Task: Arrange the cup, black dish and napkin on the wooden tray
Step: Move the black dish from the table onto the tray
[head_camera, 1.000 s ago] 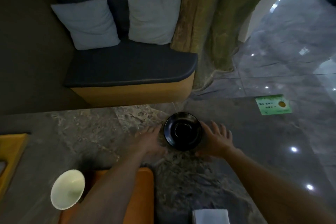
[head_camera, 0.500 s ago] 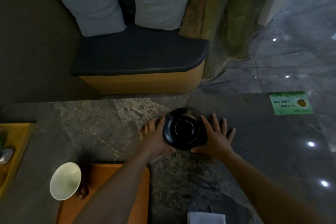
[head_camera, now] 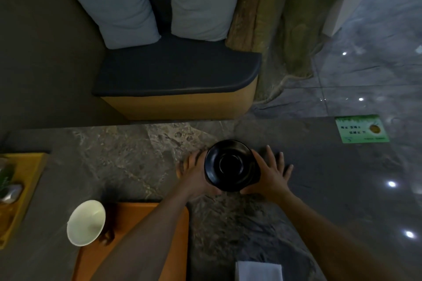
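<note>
The round black dish [head_camera: 231,165] is held between both palms above the stone table, slightly tilted. My left hand [head_camera: 196,174] presses its left rim and my right hand [head_camera: 270,174] presses its right rim, fingers spread. The orange wooden tray [head_camera: 134,232] lies near me at lower left, partly hidden under my left forearm. A white cup [head_camera: 86,222] stands at the tray's left corner. The folded white napkin [head_camera: 259,271] lies on the table at the bottom edge.
A yellow tray [head_camera: 25,180] with a metal object sits at the table's left edge. A green card [head_camera: 360,129] lies at the table's far right. Beyond the table stands a dark bench [head_camera: 178,68] with two pillows.
Both hands closed in on the dish from its sides and lifted it slightly off the table; the camera view has tilted a little.
</note>
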### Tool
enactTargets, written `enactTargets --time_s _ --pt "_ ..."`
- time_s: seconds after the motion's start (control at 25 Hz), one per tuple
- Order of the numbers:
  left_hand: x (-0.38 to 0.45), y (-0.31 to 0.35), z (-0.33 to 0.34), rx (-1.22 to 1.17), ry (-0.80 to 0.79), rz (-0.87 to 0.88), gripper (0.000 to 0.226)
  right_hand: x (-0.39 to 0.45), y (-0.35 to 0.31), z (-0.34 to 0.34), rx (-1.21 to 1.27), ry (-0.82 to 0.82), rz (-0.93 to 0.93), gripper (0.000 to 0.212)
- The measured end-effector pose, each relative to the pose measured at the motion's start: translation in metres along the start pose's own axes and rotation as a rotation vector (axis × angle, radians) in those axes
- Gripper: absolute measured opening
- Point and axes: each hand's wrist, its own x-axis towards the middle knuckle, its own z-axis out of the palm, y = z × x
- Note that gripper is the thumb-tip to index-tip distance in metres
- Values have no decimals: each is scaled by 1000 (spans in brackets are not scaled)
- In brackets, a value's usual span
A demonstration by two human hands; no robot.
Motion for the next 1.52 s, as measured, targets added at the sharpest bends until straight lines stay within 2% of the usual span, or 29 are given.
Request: enactTargets --time_s 0.36,0.56,0.8,0.96,1.08,1.24,1.52 --pt "-49 -11 5 -102 35 8 135 -41 -8 10 61 36 -51 129" --pt "-81 -30 6 -82 58 35 137 -74 -25 30 64 97 -84 129" --pt "-127 -65 7 -169 131 93 133 -116 -57 56 75 116 -108 129" --pt "-157 -94 10 -214 163 165 132 -141 -79 79 58 108 -100 127" --pt "-178 -118 13 -367 164 228 130 -155 -97 99 37 76 -92 131" --pt "-203 -148 20 -357 195 205 128 -169 -114 127 0 42 -97 135" --pt "-229 -189 41 -445 167 221 125 -181 -126 173 -48 -11 -106 129"
